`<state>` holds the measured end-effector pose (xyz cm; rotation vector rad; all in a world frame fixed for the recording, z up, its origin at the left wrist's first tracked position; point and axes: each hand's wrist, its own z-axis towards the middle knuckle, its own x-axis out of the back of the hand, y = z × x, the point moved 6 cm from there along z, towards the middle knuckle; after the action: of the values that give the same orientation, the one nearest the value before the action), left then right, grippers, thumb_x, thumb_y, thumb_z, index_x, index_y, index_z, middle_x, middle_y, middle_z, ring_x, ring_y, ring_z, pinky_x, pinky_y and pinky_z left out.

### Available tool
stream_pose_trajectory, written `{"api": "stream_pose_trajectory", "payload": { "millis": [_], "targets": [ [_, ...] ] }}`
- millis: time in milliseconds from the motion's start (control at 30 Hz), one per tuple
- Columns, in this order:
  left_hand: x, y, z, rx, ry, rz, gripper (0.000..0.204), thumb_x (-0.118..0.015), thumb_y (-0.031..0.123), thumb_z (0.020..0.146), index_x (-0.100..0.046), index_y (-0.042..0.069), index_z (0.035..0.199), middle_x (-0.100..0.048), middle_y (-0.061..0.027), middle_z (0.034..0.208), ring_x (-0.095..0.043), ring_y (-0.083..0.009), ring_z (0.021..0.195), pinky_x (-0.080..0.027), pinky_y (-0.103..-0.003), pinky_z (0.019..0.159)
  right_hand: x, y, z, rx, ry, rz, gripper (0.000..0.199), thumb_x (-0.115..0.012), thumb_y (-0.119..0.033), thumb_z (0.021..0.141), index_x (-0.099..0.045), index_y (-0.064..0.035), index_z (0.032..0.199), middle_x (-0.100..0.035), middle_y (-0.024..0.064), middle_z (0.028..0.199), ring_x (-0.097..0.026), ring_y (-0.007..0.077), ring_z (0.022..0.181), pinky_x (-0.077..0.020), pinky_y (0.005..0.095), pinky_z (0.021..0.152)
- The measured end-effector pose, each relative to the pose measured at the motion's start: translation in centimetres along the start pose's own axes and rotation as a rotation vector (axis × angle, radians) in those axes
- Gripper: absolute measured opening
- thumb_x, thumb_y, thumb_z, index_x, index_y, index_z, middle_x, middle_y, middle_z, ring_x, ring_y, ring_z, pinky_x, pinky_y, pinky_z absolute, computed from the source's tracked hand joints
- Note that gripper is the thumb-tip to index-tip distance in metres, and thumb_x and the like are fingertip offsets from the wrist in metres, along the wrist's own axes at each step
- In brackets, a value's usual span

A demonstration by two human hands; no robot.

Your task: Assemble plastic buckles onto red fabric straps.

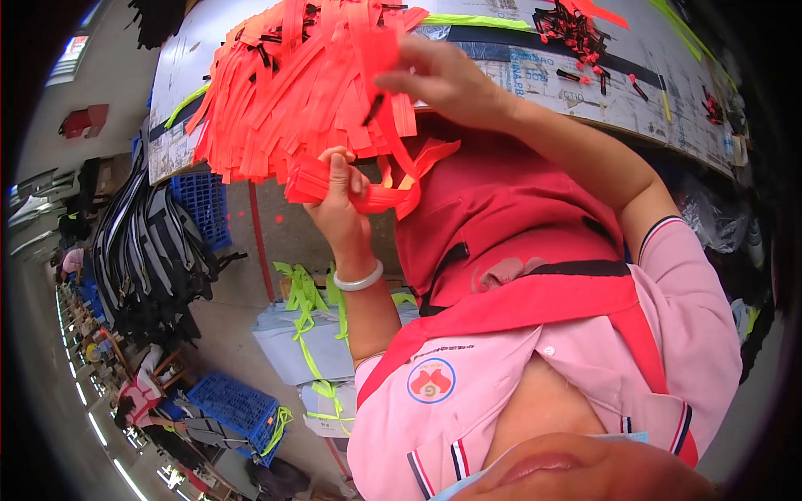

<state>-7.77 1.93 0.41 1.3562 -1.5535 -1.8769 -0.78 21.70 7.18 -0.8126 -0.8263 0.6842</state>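
Observation:
My left hand is closed around a folded bundle of bright orange-red fabric strips, just off the table's near edge. Loose ends of the bundle loop to the right, against the red apron. Above it, my right hand is blurred by motion, its fingertips at a raised orange-red strip that it seems to grip. A small black tab shows beside that strip. Beneath and beyond both hands, a thick pile of similar strips with black tabs hangs over the table edge.
The worn table carries a heap of small black-and-orange pieces at the far right and yellow-green strips. Blue crates, hanging black-and-grey strips and light stacks tied with green bands stand left. A person is lower left.

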Motion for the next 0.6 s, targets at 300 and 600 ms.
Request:
{"api": "stream_pose_trajectory", "payload": {
  "millis": [300, 600],
  "targets": [
    [-0.3, -1.8, -0.3, 0.192, -0.041, -0.1, 0.011, -0.061, 0.009, 0.092, -0.061, 0.0, 0.098, -0.057, -0.0061, 0.081, -0.046, -0.0091, 0.054, -0.036, -0.022, 0.047, 0.9, 13.8, 9.8, -0.196, 0.235, -0.103, 0.039, -0.062, -0.03, 0.089, -0.06, 0.0022, 0.112, -0.068, 0.011, 0.091, -0.066, 0.0213, 0.08, -0.0528, 0.0352, 0.073],
    [-5.1, -6.6, -1.6, 0.583, -0.297, -0.19, 0.012, -0.066, 0.004, 0.085, -0.061, 0.003, 0.096, -0.055, -0.0006, 0.075, -0.045, -0.0062, 0.053, -0.034, -0.021, 0.047, -2.3, 1.6, -5.1, 0.072, -0.203, 0.05, 0.021, -0.063, -0.003, 0.086, -0.066, -0.0061, 0.107, -0.061, 0.0086, 0.096, -0.062, 0.0199, 0.084, -0.0493, 0.0282, 0.074]
  ]
}}
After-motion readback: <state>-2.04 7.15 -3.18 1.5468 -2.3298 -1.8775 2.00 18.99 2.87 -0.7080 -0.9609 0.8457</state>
